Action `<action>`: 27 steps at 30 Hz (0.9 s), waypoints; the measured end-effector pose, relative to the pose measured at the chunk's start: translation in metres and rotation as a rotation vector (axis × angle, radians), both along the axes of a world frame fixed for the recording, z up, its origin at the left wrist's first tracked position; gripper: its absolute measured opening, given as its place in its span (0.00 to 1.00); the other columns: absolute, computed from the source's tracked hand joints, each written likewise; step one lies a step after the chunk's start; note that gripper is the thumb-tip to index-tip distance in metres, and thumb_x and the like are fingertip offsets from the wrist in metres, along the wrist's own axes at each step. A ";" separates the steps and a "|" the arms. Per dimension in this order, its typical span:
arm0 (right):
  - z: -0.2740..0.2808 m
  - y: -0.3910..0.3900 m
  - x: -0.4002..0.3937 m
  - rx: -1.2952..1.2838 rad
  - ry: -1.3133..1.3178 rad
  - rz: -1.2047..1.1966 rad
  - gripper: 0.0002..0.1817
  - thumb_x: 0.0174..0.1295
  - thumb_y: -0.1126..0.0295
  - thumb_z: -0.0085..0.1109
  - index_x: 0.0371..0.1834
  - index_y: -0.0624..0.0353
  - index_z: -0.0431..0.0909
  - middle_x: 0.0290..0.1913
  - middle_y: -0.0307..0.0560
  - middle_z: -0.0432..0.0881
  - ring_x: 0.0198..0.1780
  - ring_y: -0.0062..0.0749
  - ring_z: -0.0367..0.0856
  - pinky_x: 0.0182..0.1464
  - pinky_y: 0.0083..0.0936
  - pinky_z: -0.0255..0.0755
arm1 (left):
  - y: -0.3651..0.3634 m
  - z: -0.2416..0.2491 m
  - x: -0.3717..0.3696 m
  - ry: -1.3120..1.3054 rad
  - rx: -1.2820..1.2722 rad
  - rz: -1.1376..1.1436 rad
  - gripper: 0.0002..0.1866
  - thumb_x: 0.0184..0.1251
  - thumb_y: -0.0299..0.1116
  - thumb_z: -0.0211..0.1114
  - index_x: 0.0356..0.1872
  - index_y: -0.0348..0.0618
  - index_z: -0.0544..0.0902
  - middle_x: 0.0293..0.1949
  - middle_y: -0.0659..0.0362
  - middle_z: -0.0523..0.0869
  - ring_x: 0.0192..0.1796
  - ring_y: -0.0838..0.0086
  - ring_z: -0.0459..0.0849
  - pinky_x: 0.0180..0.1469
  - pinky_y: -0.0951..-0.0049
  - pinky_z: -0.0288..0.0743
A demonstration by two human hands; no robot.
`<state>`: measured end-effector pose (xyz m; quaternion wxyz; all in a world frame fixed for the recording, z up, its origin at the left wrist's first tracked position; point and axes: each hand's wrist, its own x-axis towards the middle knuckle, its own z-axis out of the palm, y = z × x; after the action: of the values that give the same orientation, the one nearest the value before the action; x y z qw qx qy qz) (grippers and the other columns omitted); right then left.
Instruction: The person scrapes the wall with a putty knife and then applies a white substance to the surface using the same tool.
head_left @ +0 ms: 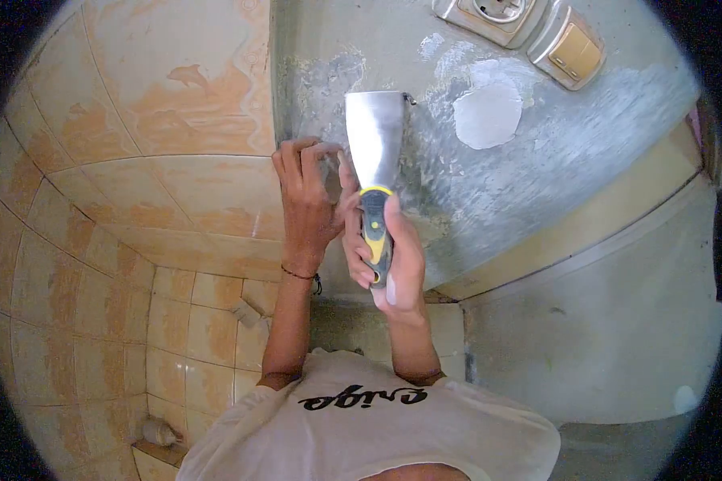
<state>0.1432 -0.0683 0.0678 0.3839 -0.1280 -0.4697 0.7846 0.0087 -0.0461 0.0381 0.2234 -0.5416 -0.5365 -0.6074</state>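
My right hand [401, 252] is wrapped round the black and yellow handle of a putty knife [375, 140], its thumb along the grip. The wide metal blade points up the frame, over a grey, scuffed wall [457, 200]. A small dark bit shows at the blade's right corner. Just left of the knife, my left hand [306, 188] is open, its fingers bent and apart at the edge of the tiled wall [208, 120]. It holds nothing that shows, and its thumb side comes close to the right hand. A round white patch [488, 115] sits on the grey wall, right of the blade.
A power socket [489, 20] and a yellowed switch [573, 54] are fixed on the wall at the upper right. A pale frame strip [586, 224] runs diagonally along the grey wall. Tiles cover the left side, and a pale container [159, 431] stands low there.
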 end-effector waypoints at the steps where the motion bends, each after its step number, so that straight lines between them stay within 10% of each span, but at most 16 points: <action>1: -0.001 -0.003 0.000 0.027 0.035 -0.039 0.28 0.74 0.48 0.35 0.47 0.67 0.71 0.22 0.38 0.67 0.15 0.16 0.63 0.15 0.14 0.55 | 0.001 0.000 0.001 -0.011 0.003 0.012 0.19 0.47 0.27 0.68 0.43 0.37 0.75 0.43 0.48 0.73 0.47 0.53 0.70 0.51 0.55 0.64; 9: 0.000 -0.002 -0.001 0.218 0.080 -0.292 0.20 0.74 0.53 0.38 0.44 0.62 0.68 0.25 0.41 0.66 0.16 0.22 0.62 0.17 0.16 0.56 | 0.005 -0.004 -0.001 0.036 0.026 0.042 0.15 0.51 0.23 0.64 0.42 0.36 0.75 0.41 0.47 0.74 0.46 0.53 0.71 0.50 0.55 0.65; 17: -0.004 0.009 0.004 0.510 -0.185 -0.378 0.21 0.73 0.64 0.45 0.65 0.56 0.58 0.32 0.45 0.68 0.17 0.19 0.61 0.15 0.13 0.63 | 0.008 -0.006 -0.001 0.042 0.033 0.050 0.15 0.52 0.23 0.63 0.42 0.36 0.75 0.41 0.47 0.74 0.45 0.53 0.71 0.49 0.56 0.65; 21: -0.001 0.006 -0.008 0.097 0.310 -0.111 0.24 0.75 0.59 0.40 0.71 0.45 0.50 0.28 0.39 0.60 0.17 0.16 0.58 0.13 0.12 0.64 | 0.011 -0.009 -0.001 0.009 0.027 0.054 0.14 0.53 0.24 0.64 0.42 0.37 0.75 0.42 0.47 0.74 0.46 0.53 0.70 0.50 0.56 0.65; 27: 0.003 0.004 -0.006 0.080 0.198 -0.025 0.34 0.75 0.56 0.40 0.79 0.47 0.37 0.27 0.38 0.61 0.16 0.17 0.60 0.10 0.13 0.56 | 0.012 -0.011 0.000 -0.021 0.002 0.053 0.15 0.54 0.26 0.66 0.43 0.39 0.75 0.43 0.47 0.73 0.46 0.53 0.70 0.50 0.57 0.65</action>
<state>0.1373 -0.0643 0.0707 0.4430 -0.0404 -0.4589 0.7691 0.0083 -0.0339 0.0271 0.2346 -0.5205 -0.5524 -0.6073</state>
